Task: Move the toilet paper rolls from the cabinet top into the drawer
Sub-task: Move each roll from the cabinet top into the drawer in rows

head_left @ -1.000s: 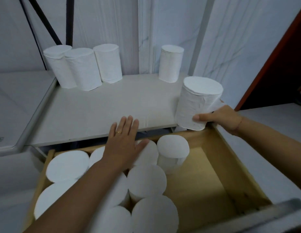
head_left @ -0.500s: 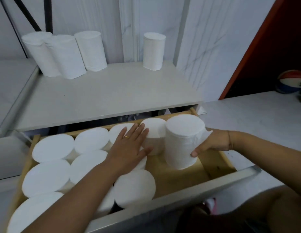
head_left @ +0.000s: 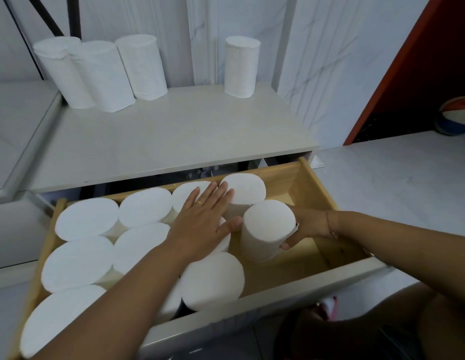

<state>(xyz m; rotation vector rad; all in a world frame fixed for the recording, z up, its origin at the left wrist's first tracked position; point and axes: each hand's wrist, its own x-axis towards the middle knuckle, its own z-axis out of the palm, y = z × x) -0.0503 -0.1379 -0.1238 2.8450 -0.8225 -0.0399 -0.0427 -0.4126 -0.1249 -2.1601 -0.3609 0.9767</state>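
Observation:
The wooden drawer [head_left: 313, 183] stands pulled out and holds several upright white toilet paper rolls [head_left: 87, 219]. My right hand [head_left: 304, 227] grips one roll [head_left: 266, 229] standing upright in the drawer's right part, fingers curled round its side. My left hand [head_left: 202, 224] lies flat with straight fingers on the tops of the rolls in the middle, its thumb touching the held roll. On the cabinet top [head_left: 174, 131], three rolls [head_left: 101, 74] stand together at the back left and one roll [head_left: 240, 66] stands alone at the back right.
Bare wooden floor shows in the drawer's right end [head_left: 304, 258]. A white wall rises behind the cabinet, and a lower white surface [head_left: 15, 118] adjoins on the left. A ball [head_left: 457, 115] lies on the floor at the far right beside a dark red panel.
My right hand carried the roll from the cabinet top's front right corner down into the drawer and set it lower beside the others. My left hand stayed on the roll tops.

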